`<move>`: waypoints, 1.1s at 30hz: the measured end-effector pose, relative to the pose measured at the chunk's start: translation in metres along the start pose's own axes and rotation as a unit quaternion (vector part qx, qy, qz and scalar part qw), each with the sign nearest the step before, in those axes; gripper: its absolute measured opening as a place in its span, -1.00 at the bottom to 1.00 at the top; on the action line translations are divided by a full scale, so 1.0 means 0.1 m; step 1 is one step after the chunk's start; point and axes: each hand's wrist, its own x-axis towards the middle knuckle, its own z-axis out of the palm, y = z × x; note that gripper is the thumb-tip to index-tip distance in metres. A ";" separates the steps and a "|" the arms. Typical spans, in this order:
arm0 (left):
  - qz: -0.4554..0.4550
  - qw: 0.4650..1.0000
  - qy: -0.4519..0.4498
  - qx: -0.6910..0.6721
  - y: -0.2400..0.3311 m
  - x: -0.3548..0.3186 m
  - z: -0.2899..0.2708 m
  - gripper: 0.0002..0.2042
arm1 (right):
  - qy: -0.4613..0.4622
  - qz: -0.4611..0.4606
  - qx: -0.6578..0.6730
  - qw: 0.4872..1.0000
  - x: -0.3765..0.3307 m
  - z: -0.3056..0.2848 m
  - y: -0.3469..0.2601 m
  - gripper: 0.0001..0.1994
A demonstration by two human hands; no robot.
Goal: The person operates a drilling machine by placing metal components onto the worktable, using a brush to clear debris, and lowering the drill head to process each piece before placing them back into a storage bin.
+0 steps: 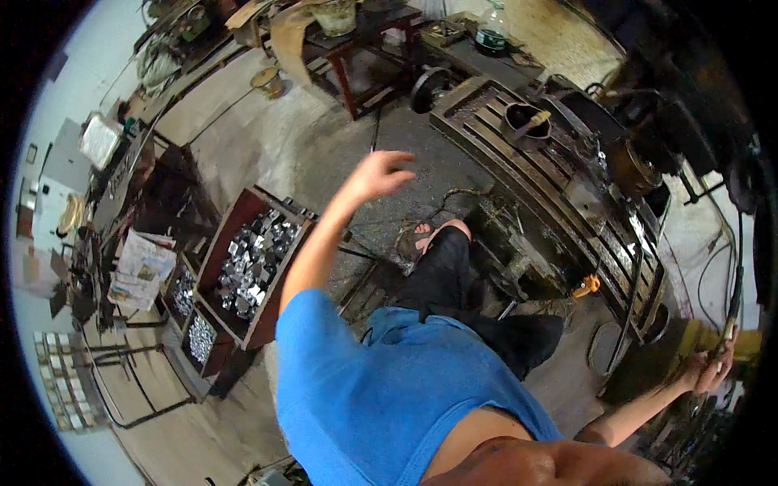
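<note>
My left hand [379,176] is held out in the air over the floor, its fingers apart and nothing in them. Nearest to it on the left stands a reddish-brown metal box [225,229] filled with shiny cut metal pieces [255,263]. At the far right my right hand [711,371] is closed around the lower end of a long dark lever [737,296] that hangs from the machine [648,121]. Ahead of me lies the machine's slotted metal table [486,121]. A round pot [525,130] with a brush [533,123] in it rests on that table.
Smaller bins [212,356] of small metal parts adjoin the box, with newspaper [142,269] beside them. An orange object [587,286] sits at the machine table's near edge. Farther off stand a red-legged table [350,89], a large bottle [491,36] and a tin [267,83] on the floor.
</note>
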 end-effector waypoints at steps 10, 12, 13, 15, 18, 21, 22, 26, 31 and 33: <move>-0.306 0.878 0.360 0.080 -2.05 -1.82 -1.64 -0.76 | -0.058 -0.123 -0.003 0.991 -0.06 -0.06 0.21 -0.75; -0.347 0.863 0.310 0.199 -2.18 -1.79 -1.55 -0.62 | -0.056 -0.116 -0.009 0.992 -0.11 -0.18 0.31 -0.74; -0.351 0.835 0.307 0.292 -2.35 -1.75 -1.50 -0.55 | -0.054 -0.112 -0.014 0.992 -0.15 -0.24 0.37 -0.73; -0.378 0.807 0.304 0.336 -2.43 -1.66 -1.44 -0.63 | -0.045 -0.143 -0.022 0.988 -0.19 -0.02 0.29 -0.75; -0.409 0.800 0.228 0.375 -2.38 -1.52 -1.44 -0.64 | -0.038 -0.146 -0.008 0.989 -0.22 0.10 0.19 -0.79; -0.391 0.812 0.231 0.367 -2.60 -1.51 -1.43 -0.66 | -0.014 -0.135 -0.049 0.990 -0.28 0.08 0.26 -0.81; -0.386 0.813 0.229 0.371 -2.72 -1.52 -1.44 -0.65 | -0.031 -0.155 -0.025 0.987 -0.28 0.05 0.31 -0.83; -0.355 0.829 0.200 0.384 -2.87 -1.56 -1.43 -0.62 | -0.041 -0.150 -0.050 0.987 -0.35 0.00 0.32 -0.81; -0.314 0.844 0.194 0.389 -3.08 -1.55 -1.43 -0.56 | 0.019 -0.073 -0.082 0.994 -0.44 -0.03 0.31 -0.84; -0.321 0.847 0.198 0.375 -2.95 -1.52 -1.43 -0.58 | -0.002 -0.080 -0.066 0.995 -0.39 -0.01 0.24 -0.84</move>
